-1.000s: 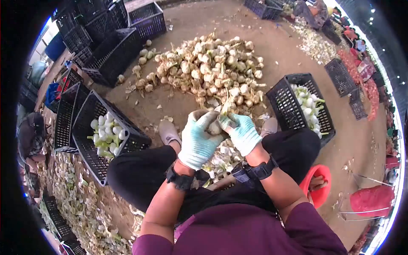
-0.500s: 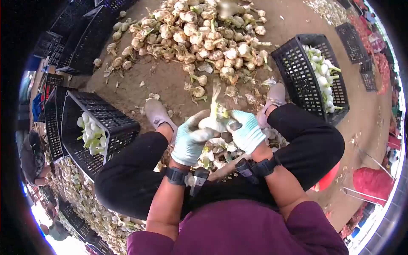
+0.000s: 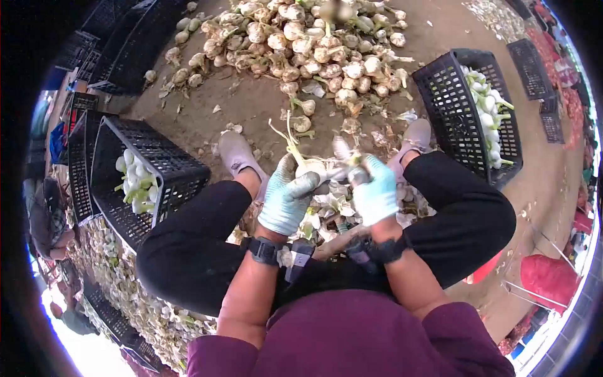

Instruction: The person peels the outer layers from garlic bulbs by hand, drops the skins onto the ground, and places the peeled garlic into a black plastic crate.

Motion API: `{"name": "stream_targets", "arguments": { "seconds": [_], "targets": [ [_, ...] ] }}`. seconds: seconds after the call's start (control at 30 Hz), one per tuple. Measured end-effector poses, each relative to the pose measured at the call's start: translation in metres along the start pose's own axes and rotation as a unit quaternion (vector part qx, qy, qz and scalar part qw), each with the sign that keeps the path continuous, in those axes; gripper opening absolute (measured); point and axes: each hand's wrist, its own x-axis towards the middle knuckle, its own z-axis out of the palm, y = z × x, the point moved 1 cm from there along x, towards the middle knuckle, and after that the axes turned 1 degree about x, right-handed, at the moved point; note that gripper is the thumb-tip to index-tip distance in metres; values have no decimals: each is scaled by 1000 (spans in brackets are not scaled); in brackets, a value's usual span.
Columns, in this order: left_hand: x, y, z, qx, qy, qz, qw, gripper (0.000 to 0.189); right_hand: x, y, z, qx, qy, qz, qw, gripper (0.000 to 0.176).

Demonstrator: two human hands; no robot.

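Observation:
Between my legs, my left hand (image 3: 290,193) in a pale blue glove with dirty fingertips is closed around a white garlic bulb (image 3: 310,167). Its thin stalk points up and to the left. Just right of the bulb, my gloved right hand (image 3: 375,188) is closed and smeared by motion. A blurred piece of pale garlic skin (image 3: 342,149) shows at its fingertips. Loose peelings (image 3: 333,204) lie beneath both hands. Ahead, a large heap of unpeeled garlic (image 3: 301,47) covers the ground.
Black crates with cleaned white garlic lie tipped at my left (image 3: 151,147) and right (image 3: 443,103). More black crates (image 3: 135,50) stand at the far left. A red sack (image 3: 548,279) sits at the right. Peelings (image 3: 119,270) spread at the lower left, near other people.
My right hand has moved from the bulb slightly right, with pale skin at its fingers. The bulb stays in my left hand, its stalk now leaning left. The view has shifted slightly.

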Motion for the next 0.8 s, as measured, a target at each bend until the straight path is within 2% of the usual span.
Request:
{"name": "stream_targets", "arguments": {
  "seconds": [0.03, 0.07, 0.1, 0.13, 0.17, 0.2, 0.23, 0.27, 0.3, 0.33, 0.4, 0.43, 0.47, 0.53, 0.67, 0.77, 0.8],
  "targets": [
    [0, 1, -2, 1, -35, -12, 999, 46, 8, 22, 6, 13, 26, 44, 999, 22],
    [-1, 0, -4, 2, -69, -25, 997, 46, 17, 55, 19, 27, 59, 11, 998, 23],
    [-5, 0, 1, -17, -52, -41, 998, 50, 21, 70, 20, -31, 62, -7, 998, 23],
    [-5, 0, 0, -16, -52, -42, 998, 50, 23, 77, 18, -88, 67, -25, 994, 23],
    [-3, -1, -2, 15, -58, -40, 997, 54, 26, 73, 15, -88, 68, -24, 994, 23],
    [-2, -2, -5, 46, -64, -38, 996, 59, 29, 70, 10, 17, 36, -23, 999, 24],
    [0, -7, -11, 20, -64, -25, 997, 62, 29, 67, 4, 122, 4, -22, 992, 26],
    [-1, -5, -8, 40, -48, -50, 997, 67, 24, 51, -7, 122, 6, -19, 992, 26],
    [-1, -4, -7, 71, -42, -52, 995, 68, 17, 27, -20, 37, -27, -144, 988, 30],
    [-1, -3, -7, 102, -37, -53, 993, 69, 12, 13, -25, -48, -60, -265, 961, 34],
    [0, -1, -2, 144, -48, -52, 987, 69, 10, 13, -19, -20, -70, -276, 958, 36],
    [0, 0, 1, 183, -59, -47, 980, 69, 7, 11, -16, 3, -93, -233, 968, 35],
    [0, -1, 2, 182, -60, -50, 980, 69, 4, 2, -15, 60, -97, -235, 965, 29],
    [0, 0, -1, 278, -52, -41, 958, 70, -1, -1, -12, 53, -86, -233, 967, 23],
    [-4, 5, -2, 207, -81, -83, 971, 74, 1, 2, -11, 47, -101, -269, 957, 19],
    [-3, 0, -13, 152, -74, -93, 981, 70, 0, 2, -9, 182, -126, -122, 968, 14],
    [-3, 1, -13, 112, -70, -110, 985, 68, -2, 1, -7, 182, -127, -122, 968, 14]
  ]
}}
